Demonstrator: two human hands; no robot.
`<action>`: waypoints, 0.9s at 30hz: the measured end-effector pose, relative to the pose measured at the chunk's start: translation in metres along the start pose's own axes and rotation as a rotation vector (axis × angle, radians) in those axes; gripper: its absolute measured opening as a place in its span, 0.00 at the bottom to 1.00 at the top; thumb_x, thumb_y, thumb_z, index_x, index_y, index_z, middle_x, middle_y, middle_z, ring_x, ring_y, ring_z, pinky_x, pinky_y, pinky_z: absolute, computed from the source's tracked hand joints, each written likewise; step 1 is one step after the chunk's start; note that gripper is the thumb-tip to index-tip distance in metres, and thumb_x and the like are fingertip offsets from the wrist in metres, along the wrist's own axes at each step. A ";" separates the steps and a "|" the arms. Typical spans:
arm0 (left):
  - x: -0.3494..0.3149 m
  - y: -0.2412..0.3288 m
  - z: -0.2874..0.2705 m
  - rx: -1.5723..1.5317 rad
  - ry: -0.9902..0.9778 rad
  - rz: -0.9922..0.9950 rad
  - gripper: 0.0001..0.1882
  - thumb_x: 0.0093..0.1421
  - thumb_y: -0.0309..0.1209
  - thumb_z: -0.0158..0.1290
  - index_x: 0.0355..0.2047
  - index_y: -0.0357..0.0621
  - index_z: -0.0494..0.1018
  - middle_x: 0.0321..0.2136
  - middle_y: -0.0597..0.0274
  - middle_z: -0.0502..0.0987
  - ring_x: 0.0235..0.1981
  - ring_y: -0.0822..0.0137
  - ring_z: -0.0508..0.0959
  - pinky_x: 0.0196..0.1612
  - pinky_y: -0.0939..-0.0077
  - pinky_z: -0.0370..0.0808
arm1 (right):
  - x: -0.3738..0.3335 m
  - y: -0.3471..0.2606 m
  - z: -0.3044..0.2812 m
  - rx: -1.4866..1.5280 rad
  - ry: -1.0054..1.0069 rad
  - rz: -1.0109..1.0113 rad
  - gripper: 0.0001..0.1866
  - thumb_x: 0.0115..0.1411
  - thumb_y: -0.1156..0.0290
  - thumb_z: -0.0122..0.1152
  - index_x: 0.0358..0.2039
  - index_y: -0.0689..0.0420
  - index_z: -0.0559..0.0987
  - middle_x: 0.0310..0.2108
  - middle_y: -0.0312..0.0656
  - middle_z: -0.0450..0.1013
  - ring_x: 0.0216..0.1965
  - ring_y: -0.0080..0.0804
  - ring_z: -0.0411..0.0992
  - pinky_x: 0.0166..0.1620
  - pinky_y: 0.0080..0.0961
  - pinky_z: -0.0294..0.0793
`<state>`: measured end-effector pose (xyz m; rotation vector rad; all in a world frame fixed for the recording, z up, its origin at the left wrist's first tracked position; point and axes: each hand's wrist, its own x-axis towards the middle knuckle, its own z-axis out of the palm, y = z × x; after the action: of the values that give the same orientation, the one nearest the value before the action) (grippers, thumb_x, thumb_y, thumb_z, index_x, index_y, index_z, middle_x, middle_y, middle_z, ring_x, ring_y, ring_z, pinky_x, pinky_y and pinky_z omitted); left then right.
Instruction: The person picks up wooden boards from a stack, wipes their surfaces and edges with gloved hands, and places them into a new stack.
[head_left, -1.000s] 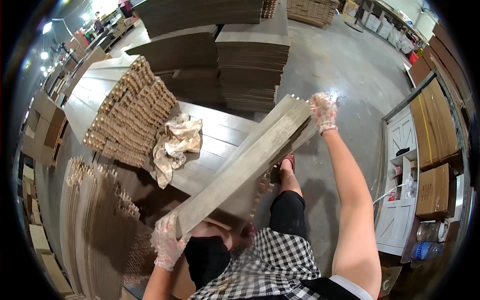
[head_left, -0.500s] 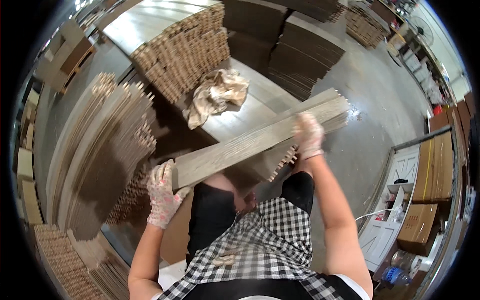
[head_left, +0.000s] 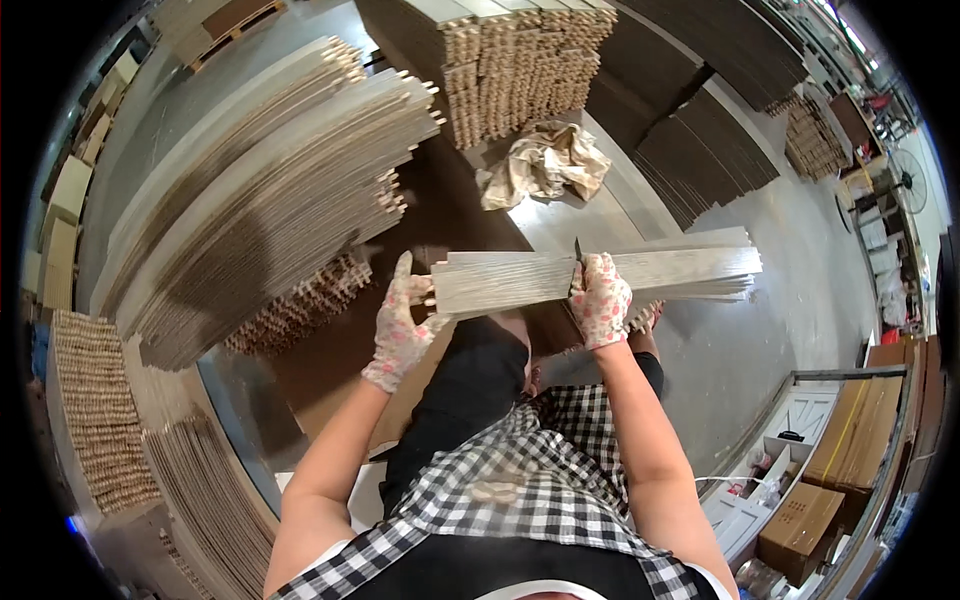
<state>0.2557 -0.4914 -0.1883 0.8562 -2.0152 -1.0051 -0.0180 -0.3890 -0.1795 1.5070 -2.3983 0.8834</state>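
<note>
Across my lap lies a grey wood-grain board, with more boards fanned out beneath its right part. My left hand, in a floral-patterned glove, is at the board's left end, where short wooden dowels stick out. Its fingers are spread, the thumb near the board's lower corner. My right hand, gloved alike, rests on the board's middle, fingers curled around a slim dark knife-like tool whose pointed tip rises above the far edge. The fingers hide the rest of that tool.
Tall stacks of dowelled boards stand at my left, with another stack ahead. A crumpled cloth lies on a board surface beyond my hands. Dark panels lean at the far right; cardboard boxes stand at the lower right.
The board has swung from a slant to nearly level. My right hand has come inward along it, and a dark pointed tool now shows there. My left-hand fingers have spread; the view has turned left.
</note>
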 end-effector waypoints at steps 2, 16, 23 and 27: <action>0.000 -0.006 0.003 -0.046 0.032 -0.027 0.54 0.49 0.26 0.66 0.69 0.43 0.43 0.43 0.56 0.74 0.43 0.63 0.77 0.48 0.68 0.77 | -0.013 -0.034 0.013 -0.012 -0.095 -0.104 0.07 0.50 0.74 0.61 0.32 0.54 0.77 0.25 0.44 0.72 0.27 0.45 0.74 0.27 0.39 0.73; 0.014 0.015 0.007 0.314 0.155 0.268 0.27 0.50 0.24 0.60 0.53 0.39 0.69 0.42 0.53 0.74 0.45 0.52 0.74 0.50 0.59 0.71 | 0.007 0.087 -0.013 -0.011 0.139 0.009 0.01 0.55 0.71 0.57 0.29 0.52 0.76 0.26 0.46 0.72 0.29 0.49 0.73 0.29 0.42 0.73; 0.062 0.062 0.111 0.463 -0.193 0.484 0.31 0.47 0.40 0.64 0.50 0.39 0.70 0.54 0.51 0.69 0.57 0.46 0.67 0.59 0.55 0.64 | 0.038 0.316 -0.110 -0.296 0.177 0.386 0.10 0.60 0.63 0.57 0.32 0.56 0.79 0.32 0.52 0.76 0.36 0.52 0.75 0.39 0.42 0.73; 0.093 0.093 0.162 0.646 -0.460 0.425 0.40 0.43 0.48 0.66 0.54 0.41 0.67 0.50 0.53 0.70 0.52 0.50 0.69 0.56 0.54 0.64 | 0.033 0.375 -0.152 -0.417 0.106 0.815 0.12 0.59 0.61 0.56 0.32 0.56 0.79 0.34 0.53 0.77 0.37 0.52 0.75 0.42 0.41 0.72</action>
<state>0.0528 -0.4610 -0.1531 0.4761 -2.8339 -0.3125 -0.3830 -0.2113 -0.1885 0.3060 -2.8765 0.4834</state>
